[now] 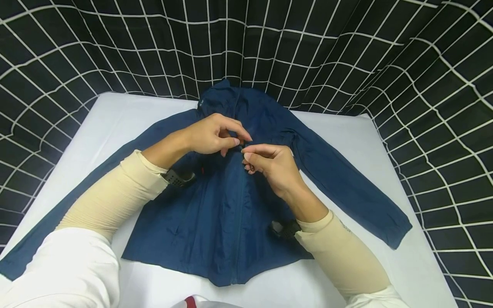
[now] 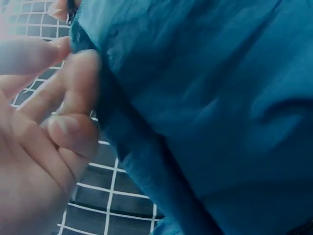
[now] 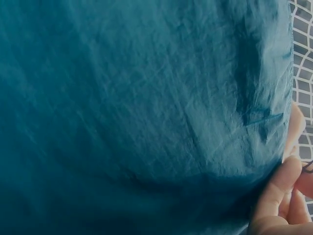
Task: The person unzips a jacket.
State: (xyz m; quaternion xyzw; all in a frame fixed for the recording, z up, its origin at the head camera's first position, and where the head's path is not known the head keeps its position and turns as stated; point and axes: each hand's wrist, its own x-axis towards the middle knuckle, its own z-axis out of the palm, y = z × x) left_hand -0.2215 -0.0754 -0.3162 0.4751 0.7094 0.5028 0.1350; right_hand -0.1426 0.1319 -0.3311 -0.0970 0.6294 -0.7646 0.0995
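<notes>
A navy blue jacket (image 1: 223,214) lies front up, its sleeves spread and a zipper running down the middle. Over the chest, my left hand (image 1: 215,133) pinches the jacket's front near the zipper, index finger lifted away. Facing it, my right hand (image 1: 275,167) pinches the front between thumb and index finger, other fingers curled under. A thin dark loop (image 3: 308,167) shows by the right fingers in the right wrist view; whether it is a zipper pull I cannot tell. In the left wrist view, raised cloth (image 2: 195,98) borders the blurred left fingertips (image 2: 80,63).
Under the jacket is a white-covered table (image 1: 358,128). Black curtains with a white grid (image 1: 269,42) surround its back and sides. The right sleeve in view (image 1: 346,188) reaches toward the table's right edge. Both forearms wear beige sleeves and dark wrist straps (image 1: 179,177).
</notes>
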